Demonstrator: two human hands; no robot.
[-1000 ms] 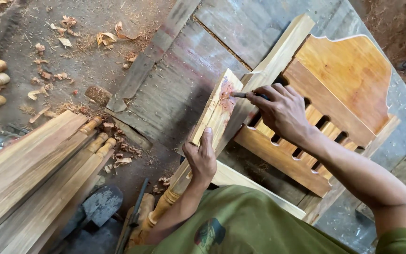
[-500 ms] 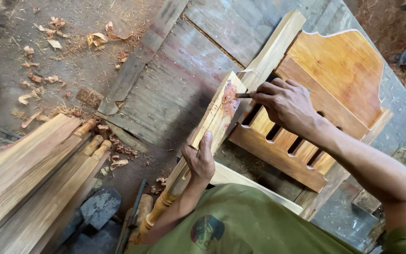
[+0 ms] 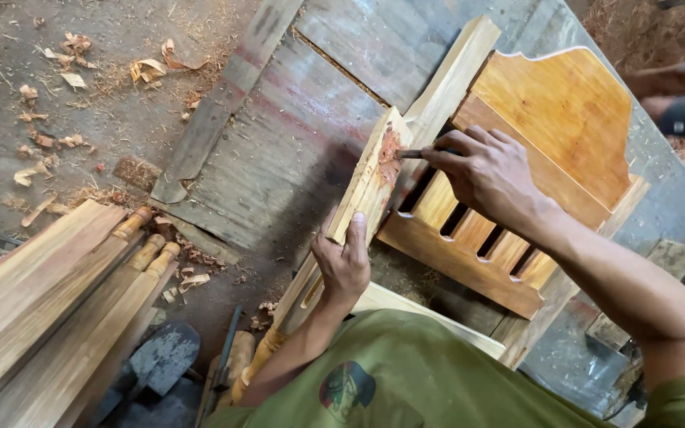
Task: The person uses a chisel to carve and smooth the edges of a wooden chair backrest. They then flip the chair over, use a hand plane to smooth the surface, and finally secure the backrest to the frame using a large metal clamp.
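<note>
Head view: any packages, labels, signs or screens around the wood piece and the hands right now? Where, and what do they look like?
Packages, signs, screens: none in view.
Printed emblem: the only label-like thing, on the person's green shirt, bottom centre; roundish, dark with a reddish patch.
Wood piece: bare pale timber with a reddish smear, no sticker; left hand holds its lower end, right hand presses a thin tool on it.

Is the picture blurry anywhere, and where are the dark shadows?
Head view: mostly sharp; the right hand with its small tool and the left hand on the wood piece are clear. Soft, even daylight, no glare. A dark shadow falls on the grey board beside the wood piece. Edges look bent by the wide lens.
</note>
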